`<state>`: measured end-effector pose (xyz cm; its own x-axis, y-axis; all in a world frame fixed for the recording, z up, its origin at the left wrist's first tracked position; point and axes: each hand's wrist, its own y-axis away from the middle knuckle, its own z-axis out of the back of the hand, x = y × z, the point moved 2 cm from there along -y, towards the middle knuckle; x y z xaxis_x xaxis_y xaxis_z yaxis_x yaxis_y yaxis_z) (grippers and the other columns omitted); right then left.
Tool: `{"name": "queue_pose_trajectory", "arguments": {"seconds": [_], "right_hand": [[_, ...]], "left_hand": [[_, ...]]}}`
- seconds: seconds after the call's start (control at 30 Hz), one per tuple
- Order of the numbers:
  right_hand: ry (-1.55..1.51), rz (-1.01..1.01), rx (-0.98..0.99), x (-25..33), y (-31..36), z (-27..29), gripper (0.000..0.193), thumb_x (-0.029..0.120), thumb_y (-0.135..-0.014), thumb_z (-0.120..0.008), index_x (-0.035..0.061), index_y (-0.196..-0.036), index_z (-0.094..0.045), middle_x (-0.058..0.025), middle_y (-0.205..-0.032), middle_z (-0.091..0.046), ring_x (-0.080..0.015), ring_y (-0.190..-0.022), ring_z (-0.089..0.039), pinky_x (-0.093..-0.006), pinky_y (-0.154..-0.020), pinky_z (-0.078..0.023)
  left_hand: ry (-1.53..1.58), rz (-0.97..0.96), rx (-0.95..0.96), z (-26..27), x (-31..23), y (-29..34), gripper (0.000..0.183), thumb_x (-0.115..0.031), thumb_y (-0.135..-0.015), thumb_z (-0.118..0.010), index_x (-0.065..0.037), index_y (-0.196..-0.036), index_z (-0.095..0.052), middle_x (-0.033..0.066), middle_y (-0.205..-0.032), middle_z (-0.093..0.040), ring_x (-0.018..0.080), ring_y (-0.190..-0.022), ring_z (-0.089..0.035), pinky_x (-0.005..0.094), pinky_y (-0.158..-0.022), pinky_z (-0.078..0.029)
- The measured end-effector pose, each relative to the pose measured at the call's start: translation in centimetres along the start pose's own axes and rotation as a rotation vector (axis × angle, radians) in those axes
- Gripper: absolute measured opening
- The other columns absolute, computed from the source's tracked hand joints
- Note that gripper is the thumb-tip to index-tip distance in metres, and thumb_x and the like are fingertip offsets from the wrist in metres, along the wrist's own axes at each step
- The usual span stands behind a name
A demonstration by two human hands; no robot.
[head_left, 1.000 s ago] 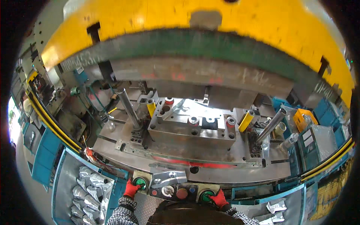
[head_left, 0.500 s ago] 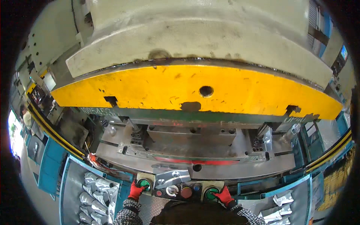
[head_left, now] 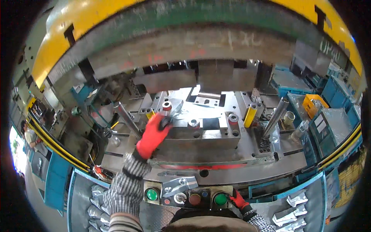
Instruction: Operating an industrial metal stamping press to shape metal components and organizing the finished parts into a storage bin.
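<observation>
My left hand (head_left: 154, 135), in a red glove with dark fingertips, reaches into the raised press over the left end of the lower die (head_left: 201, 142). Its fingers are blurred beside a shiny formed metal part (head_left: 201, 113) lying on the die; a grip cannot be made out. At the control panel (head_left: 208, 192), my right hand (head_left: 239, 200), also red-gloved, has its fingers stretched toward the right green button (head_left: 220, 199), at its edge. The left green button (head_left: 152, 194) is uncovered. A bent metal piece (head_left: 179, 186) lies across the panel top.
Overhead hangs the upper die (head_left: 185, 50). Guide posts (head_left: 276, 116) stand on the bed at both sides. Bins of formed metal parts flank me, with pieces (head_left: 96, 212) at left and others (head_left: 290, 214) at right. A yellow crate (head_left: 315, 103) sits farther right.
The press ram has risen, exposing the lower die and the metal part. My left hand has left its green button and moved forward into the press. My right hand has shifted off its button's middle.
</observation>
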<state>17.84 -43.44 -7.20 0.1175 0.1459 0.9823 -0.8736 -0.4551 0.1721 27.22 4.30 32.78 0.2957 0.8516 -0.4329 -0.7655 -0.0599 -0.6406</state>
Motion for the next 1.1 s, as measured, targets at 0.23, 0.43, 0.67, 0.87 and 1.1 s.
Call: {"name": "queue_pose_trajectory", "arguments": {"seconds": [0.23, 0.43, 0.67, 0.87, 1.1], "right_hand": [[-0.375, -0.224, -0.413, -17.3, 5.0, 11.6, 0.066, 0.018, -0.097, -0.072, 0.005, -0.154, -0.041, -0.0124, -0.142, -0.059, -0.0229, -0.123, -0.06, -0.0357, -0.109, -0.046], [-0.071, 0.059, -0.961, -14.2, 7.6, 22.1, 0.069, 0.015, -0.098, -0.071, 0.0025, -0.157, -0.037, -0.0146, -0.153, -0.049, -0.0264, -0.138, -0.049, -0.0386, -0.117, -0.038], [0.379, 0.173, -0.877, 4.0, -4.2, 29.6, 0.081, 0.022, -0.096, -0.074, -0.0017, -0.16, -0.029, -0.0207, -0.164, -0.033, -0.0295, -0.153, -0.031, -0.0413, -0.125, -0.024], [0.533, -0.075, -0.672, -0.9, -14.6, 41.6, 0.065, 0.036, -0.093, -0.076, -0.0021, -0.137, -0.048, -0.0158, -0.132, -0.05, -0.0268, -0.121, -0.046, -0.0396, -0.104, -0.036], [0.573, -0.189, -0.516, -3.6, -19.8, 47.1, 0.056, 0.05, -0.089, -0.077, -0.0011, -0.113, -0.07, -0.0096, -0.095, -0.073, -0.0224, -0.085, -0.066, -0.039, -0.081, -0.052]], "left_hand": [[-0.888, -0.017, 0.088, -11.4, 5.0, -11.7, 0.038, -0.039, -0.078, -0.077, -0.012, -0.104, -0.069, 0.0171, -0.115, -0.061, 0.0366, -0.113, -0.055, 0.054, -0.096, -0.039], [-0.705, 0.02, -0.032, -12.9, 5.2, -12.2, 0.032, -0.027, -0.075, -0.077, -0.011, -0.102, -0.071, 0.0163, -0.105, -0.067, 0.0346, -0.103, -0.062, 0.0507, -0.085, -0.046], [-0.061, -0.041, -0.26, -1.5, -0.9, -4.8, 0.036, 0.006, -0.083, -0.062, -0.004, -0.118, -0.063, 0.0155, -0.103, -0.067, 0.027, -0.093, -0.069, 0.0377, -0.085, -0.055], [0.217, 0.191, -0.215, 5.1, -1.0, 11.7, 0.035, 0.014, -0.082, -0.058, -0.003, -0.113, -0.062, 0.0114, -0.102, -0.064, 0.0229, -0.092, -0.066, 0.0336, -0.081, -0.053], [0.064, 0.472, -0.022, -2.3, -0.8, 28.6, 0.038, 0.002, -0.08, -0.067, -0.002, -0.117, -0.061, 0.0213, -0.111, -0.062, 0.0438, -0.102, -0.063, 0.0441, -0.086, -0.053]]}}
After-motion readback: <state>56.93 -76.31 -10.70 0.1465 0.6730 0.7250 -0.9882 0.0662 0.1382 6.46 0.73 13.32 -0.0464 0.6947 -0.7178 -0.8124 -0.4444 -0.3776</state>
